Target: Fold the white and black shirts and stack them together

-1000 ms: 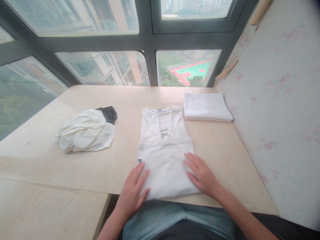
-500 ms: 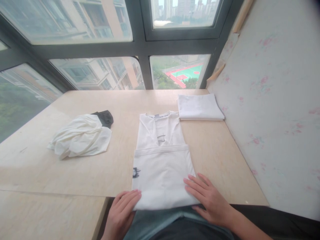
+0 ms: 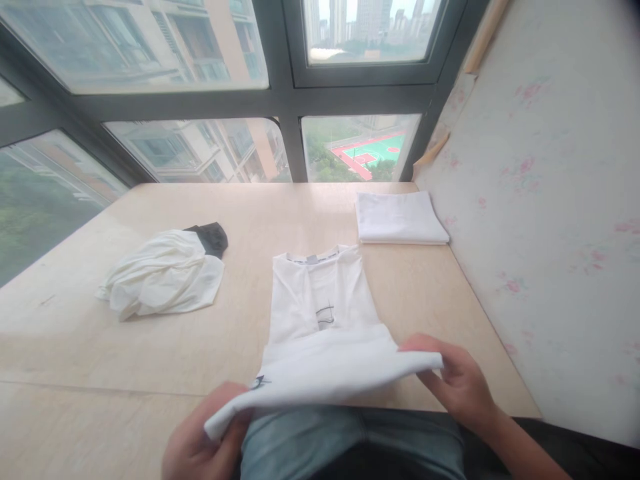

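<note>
A white T-shirt lies partly folded on the table in front of me, its collar pointing toward the window and a small dark line print below the neckline. Its near folded end is lifted off the surface and sags between my hands. My left hand is closed on the left corner of that fold, close to a dark print at the shirt's edge. On the other side, my right hand grips the right corner between thumb and fingers.
A folded white cloth lies by the wall at the back right. To the left sits a crumpled white garment with a dark garment behind it. The pale tabletop reaches the window frames; a flowered wall bounds the right.
Both hands, which rested flat on the shirt's near end, now grip its corners and have raised that end. The hands moved apart, and the collar slid slightly toward me.
</note>
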Tool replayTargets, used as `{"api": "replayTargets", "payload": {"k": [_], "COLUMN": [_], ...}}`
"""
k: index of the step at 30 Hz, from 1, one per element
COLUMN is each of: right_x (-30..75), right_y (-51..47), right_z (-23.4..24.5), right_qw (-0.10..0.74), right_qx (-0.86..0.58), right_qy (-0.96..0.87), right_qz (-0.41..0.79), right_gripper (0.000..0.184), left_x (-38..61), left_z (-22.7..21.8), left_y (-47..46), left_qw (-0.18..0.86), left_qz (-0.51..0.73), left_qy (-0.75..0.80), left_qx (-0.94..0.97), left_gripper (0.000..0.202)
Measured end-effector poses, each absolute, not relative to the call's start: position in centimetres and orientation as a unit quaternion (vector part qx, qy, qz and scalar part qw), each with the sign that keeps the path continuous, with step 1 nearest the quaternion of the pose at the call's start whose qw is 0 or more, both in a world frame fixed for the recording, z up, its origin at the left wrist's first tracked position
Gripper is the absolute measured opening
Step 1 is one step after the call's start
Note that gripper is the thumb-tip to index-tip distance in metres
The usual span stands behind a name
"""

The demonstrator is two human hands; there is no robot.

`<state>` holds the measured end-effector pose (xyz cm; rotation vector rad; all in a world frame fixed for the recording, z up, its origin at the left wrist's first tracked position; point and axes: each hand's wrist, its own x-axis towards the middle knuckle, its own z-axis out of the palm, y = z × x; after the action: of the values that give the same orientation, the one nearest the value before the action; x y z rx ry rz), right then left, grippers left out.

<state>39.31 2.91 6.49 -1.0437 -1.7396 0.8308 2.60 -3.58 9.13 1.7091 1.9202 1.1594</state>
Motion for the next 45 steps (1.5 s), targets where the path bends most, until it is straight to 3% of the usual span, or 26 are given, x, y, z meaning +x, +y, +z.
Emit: {"api": "replayTargets", "payload": {"k": [4,7,12,16,20,24,30,45], "right_x": [37.2,34.7,32.4,31.7,29.5,26.8,26.6,30.9], "right_y": [11.2,18.6,25.5,24.8,23.2,22.0,20.8,14.2], "right_z": [8.6,7.5,2.8,0.7,1.7,1.7,-2.3,-3.0], "right_qw": [0.511,0.525,0.412,0.384,0.349,0.267,0.135,0.159], "right_qx": [-0.449,-0.469,-0.62,-0.625,-0.563,-0.53,-0.563,-0.55], "right_qy": [-0.651,-0.593,-0.583,-0.645,-0.739,-0.801,-0.812,-0.819], "right_qz": [0.337,0.392,0.326,0.212,0.122,0.076,0.068,0.047], "right_gripper": [0.015,0.025,0.038,0.041,0.042,0.046,0.052,0.05], "left_x": [2.5,2.0,1.0,2.0,5.3,8.4,8.5,10.7], "left_z": [10.9,9.4,4.2,2.2,2.8,2.4,-1.0,-0.8], "left_y": [5.1,13.4,21.7,21.3,19.6,18.6,17.9,11.2], "left_qw": [0.071,0.12,0.11,0.108,0.056,-0.006,0.014,0.014], "left_qz": [0.464,0.455,0.317,0.264,0.182,0.132,0.077,0.075], "left_qy": [0.674,0.675,0.71,0.689,0.65,0.624,0.617,0.678], "left_qx": [0.57,0.569,0.619,0.666,0.736,0.77,0.783,0.731], "left_gripper": [0.028,0.037,0.04,0.048,0.052,0.051,0.056,0.056]}}
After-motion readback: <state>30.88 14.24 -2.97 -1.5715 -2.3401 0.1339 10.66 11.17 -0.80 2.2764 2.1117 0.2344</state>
